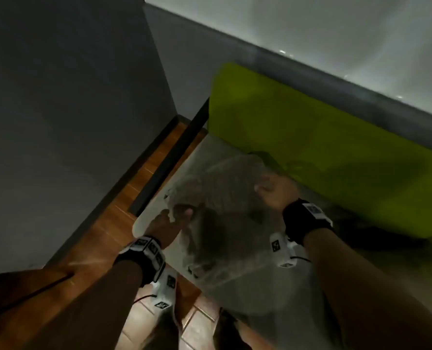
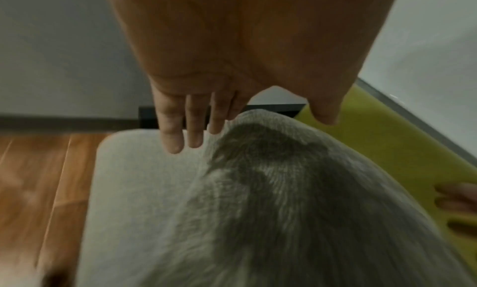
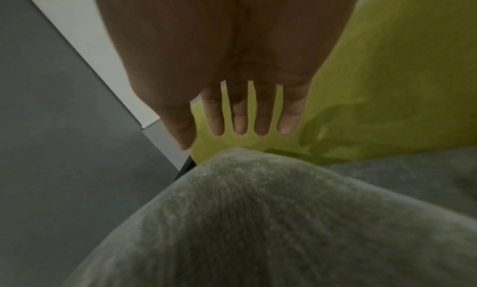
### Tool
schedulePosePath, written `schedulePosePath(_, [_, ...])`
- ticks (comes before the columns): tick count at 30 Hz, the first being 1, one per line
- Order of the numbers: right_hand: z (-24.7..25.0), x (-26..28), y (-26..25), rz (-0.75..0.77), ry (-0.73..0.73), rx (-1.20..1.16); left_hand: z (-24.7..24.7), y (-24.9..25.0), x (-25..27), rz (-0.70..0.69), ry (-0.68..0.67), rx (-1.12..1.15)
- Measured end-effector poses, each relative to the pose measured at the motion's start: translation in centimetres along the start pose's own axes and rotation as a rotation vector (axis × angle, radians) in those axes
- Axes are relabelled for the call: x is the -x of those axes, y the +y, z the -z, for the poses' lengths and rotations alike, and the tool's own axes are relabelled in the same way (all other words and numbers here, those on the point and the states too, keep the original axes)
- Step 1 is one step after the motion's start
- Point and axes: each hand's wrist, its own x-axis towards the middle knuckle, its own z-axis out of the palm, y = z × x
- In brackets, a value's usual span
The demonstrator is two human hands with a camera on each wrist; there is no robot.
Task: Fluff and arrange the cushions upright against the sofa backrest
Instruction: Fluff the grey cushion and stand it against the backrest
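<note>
The grey fuzzy fabric cushion (image 1: 220, 213) lies between both flat-fingered hands, left hand (image 1: 168, 223) and right hand (image 1: 276, 190); the lime-green upholstered backrest (image 1: 310, 137) stands just beyond the cushion, nearer the right hand.

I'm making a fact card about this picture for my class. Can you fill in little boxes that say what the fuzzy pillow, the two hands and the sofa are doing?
cushion: grey furry cushion, lying on the pale seat, not yet upright
left hand: left hand with straight fingers at the cushion's left edge
right hand: right hand with straight, spread fingers at its right edge
backrest: green backrest behind the cushion
floor: wooden floor left of the sofa
picture quality: dim and blurry
</note>
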Motion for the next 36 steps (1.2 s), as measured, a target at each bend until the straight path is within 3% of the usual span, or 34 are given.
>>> schedulePosePath(5, [-2.8, -4.3, 1.6, -0.285, -0.013, -0.282, -1.1, 1.7, -5.4, 0.042, -0.030, 0.302])
schedulePosePath(8, [-5.1, -5.1, 3.5, -0.408, -0.033, -0.390, -1.8, 1.3, -8.4, 0.062, -0.043, 0.337])
schedulePosePath(14, [-8.8, -3.4, 3.6, -0.431, 0.096, -0.552, -1.3, 0.2, -10.4, 0.073, -0.094, 0.461])
schedulePosePath(19, [-7.6, -2.4, 1.5, -0.376, 0.176, -0.512, 0.5, 0.8, -10.0, -0.015, -0.177, 0.509])
schedulePosePath(21, [-7.5, -1.2, 0.8, -0.388, 0.207, -0.560, 1.9, 1.8, -10.0, -0.102, -0.156, 0.497])
schedulePosePath(24, [-7.4, 0.6, 0.2, -0.399, 0.326, -0.671, 5.1, 5.3, -10.7, -0.341, -0.157, 0.403])
schedulePosePath(28, [-5.9, 1.7, -0.5, -0.320, 0.565, -0.930, 8.3, 13.0, -11.1, -0.660, -0.102, 0.172])
schedulePosePath(32, [-3.0, 1.2, -0.1, -0.190, 0.753, -1.027, 9.2, 19.4, -10.4, -0.905, -0.029, 0.163])
schedulePosePath(36, [-1.6, 0.6, 1.2, -0.085, 0.773, -1.052, 8.6, 22.0, -10.9, -1.053, 0.003, 0.107])
